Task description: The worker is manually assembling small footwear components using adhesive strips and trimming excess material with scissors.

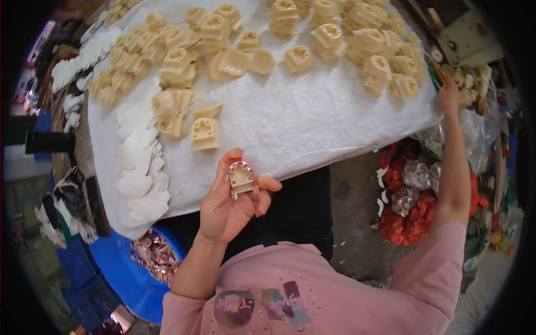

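While a blue basin [106,259] of shiny pink pieces stands at the near left, the left hand [220,215] holds a dental-arch-shaped moulding [242,182] above the near edge of the white cloth [312,125], its fingers bent around the sides. Holding it well should mean light, even pressure there, face turned up and openings uncovered, since the thin rim looks easy to bend. The moulding is cream and horseshoe-curved, with hollows in its face and glossy metallic pink along its scalloped edge. At the far right, the right hand [449,97] reaches beside green and orange objects [434,77]; whether its fingers grip them, I cannot tell.
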The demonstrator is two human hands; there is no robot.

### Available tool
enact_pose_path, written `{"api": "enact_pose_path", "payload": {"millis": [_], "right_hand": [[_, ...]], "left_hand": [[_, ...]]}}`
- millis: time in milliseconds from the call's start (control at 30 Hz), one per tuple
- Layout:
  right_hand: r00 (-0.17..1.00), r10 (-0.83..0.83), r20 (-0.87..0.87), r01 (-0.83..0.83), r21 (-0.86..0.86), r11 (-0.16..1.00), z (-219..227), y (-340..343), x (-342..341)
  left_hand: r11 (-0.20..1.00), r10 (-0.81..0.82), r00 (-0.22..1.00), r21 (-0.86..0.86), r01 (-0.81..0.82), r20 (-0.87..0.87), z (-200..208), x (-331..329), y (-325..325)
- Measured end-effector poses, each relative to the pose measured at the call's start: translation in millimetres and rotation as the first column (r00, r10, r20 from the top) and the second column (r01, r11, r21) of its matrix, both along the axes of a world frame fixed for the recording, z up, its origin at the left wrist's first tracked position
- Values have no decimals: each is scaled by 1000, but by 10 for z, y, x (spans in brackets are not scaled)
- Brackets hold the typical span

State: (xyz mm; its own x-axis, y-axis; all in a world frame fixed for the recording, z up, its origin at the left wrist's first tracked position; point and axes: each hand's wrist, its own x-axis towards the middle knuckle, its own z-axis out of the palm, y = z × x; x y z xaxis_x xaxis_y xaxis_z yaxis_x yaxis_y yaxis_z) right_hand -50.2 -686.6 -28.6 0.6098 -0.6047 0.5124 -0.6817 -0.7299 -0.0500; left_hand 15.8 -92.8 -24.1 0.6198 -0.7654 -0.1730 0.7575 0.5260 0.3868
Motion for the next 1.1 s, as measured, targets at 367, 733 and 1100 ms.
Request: {"api": "enact_pose_path", "payload": {"millis": [367,733,1100], "right_hand": [[962,93,-257,-26,252,967,150,12,209],[866,107,488,-225,191,955,389,1342,-408],[522,852,-36,-779,388,493,767,4057,-350]], "left_hand": [[1000,6,998,1,-7,64,-28,-6,62],[999,34,993,-39,-30,109,27,-47,225],[976,144,928,106,-191,343,73,-147,429]]}}
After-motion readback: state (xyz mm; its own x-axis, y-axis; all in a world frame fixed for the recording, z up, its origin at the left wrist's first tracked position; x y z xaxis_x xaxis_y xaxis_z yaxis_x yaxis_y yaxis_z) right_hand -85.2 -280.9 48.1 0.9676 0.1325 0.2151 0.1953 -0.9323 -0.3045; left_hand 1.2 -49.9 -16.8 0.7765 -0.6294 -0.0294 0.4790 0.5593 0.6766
